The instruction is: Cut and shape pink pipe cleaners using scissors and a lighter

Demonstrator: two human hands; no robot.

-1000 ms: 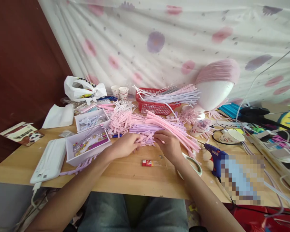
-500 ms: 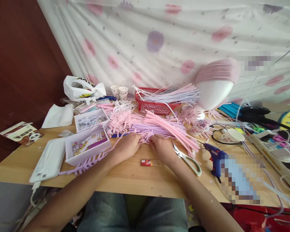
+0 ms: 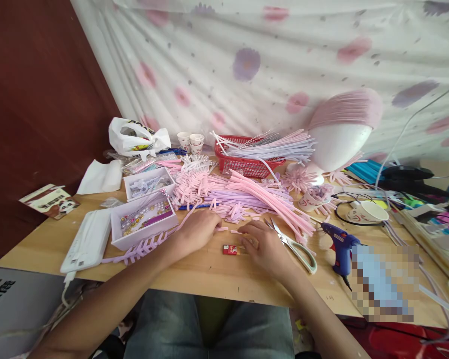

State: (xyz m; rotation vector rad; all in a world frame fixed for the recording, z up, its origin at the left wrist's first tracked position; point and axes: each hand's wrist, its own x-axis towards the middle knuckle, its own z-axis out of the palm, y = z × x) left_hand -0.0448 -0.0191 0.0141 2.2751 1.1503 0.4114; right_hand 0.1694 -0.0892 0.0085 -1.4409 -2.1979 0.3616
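My left hand (image 3: pixel 202 228) is closed near the middle of the table, with a short pink chenille stem (image 3: pixel 222 229) poking out from its fingertips. To its right, my right hand (image 3: pixel 262 245) has its thumb and fingers apart, low over the tabletop. By its fingertips lie another short pink stem piece (image 3: pixel 235 231) and a red lighter (image 3: pixel 230 250), whose clear end reaches to the hand. Scissors (image 3: pixel 294 245) with pale handles lie open beside my right wrist. Behind my hands spread bent purple pieces (image 3: pixel 235 213) and long pink stems (image 3: pixel 271 203).
A blue glue gun (image 3: pixel 338 244) stands at the right. White boxes (image 3: pixel 144 237) of beads and a white power bank (image 3: pixel 88 239) are at the left. Farther back are a red basket (image 3: pixel 243 164) of stems, paper cups (image 3: pixel 196 143) and a white mannequin head (image 3: pixel 336 144).
My right hand has drawn back from the purple pieces and moved right, towards the lighter. My left hand has moved slightly away from the pile, a pink piece now at its fingertips. The view shifted slightly.
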